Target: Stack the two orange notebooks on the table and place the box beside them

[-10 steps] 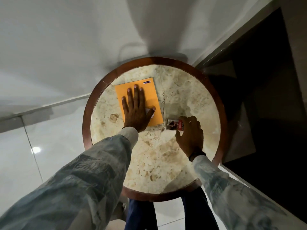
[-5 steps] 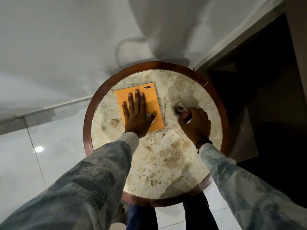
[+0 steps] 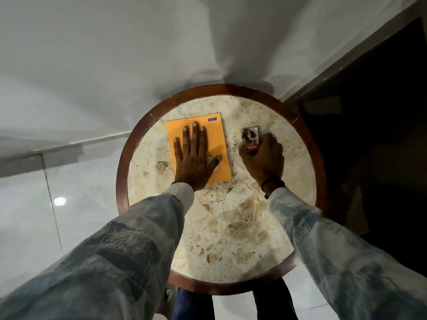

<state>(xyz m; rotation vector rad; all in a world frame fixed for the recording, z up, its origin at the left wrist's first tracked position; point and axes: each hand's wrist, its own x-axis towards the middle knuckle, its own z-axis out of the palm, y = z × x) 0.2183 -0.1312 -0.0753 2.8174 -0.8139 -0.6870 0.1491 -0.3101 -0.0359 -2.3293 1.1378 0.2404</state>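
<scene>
An orange notebook (image 3: 216, 137) lies flat on the far left part of the round marble table (image 3: 221, 227). Only one orange cover shows; I cannot tell whether a second lies under it. My left hand (image 3: 195, 158) rests flat on the cover, fingers spread. A small box (image 3: 250, 137) with a picture on its face lies on the marble just right of the notebook, a narrow gap between them. My right hand (image 3: 264, 158) grips the box's near end, fingers curled around it.
The table has a dark wooden rim (image 3: 122, 172). A white wall (image 3: 138, 54) rises behind it. Glossy floor tiles (image 3: 34, 215) lie to the left. A dark opening (image 3: 374, 135) is on the right. My legs show under the near edge.
My right hand carried the box from the table's middle, near the notebook's lower corner, farther away and set it flat to the notebook's right. The left hand stayed on the notebook.
</scene>
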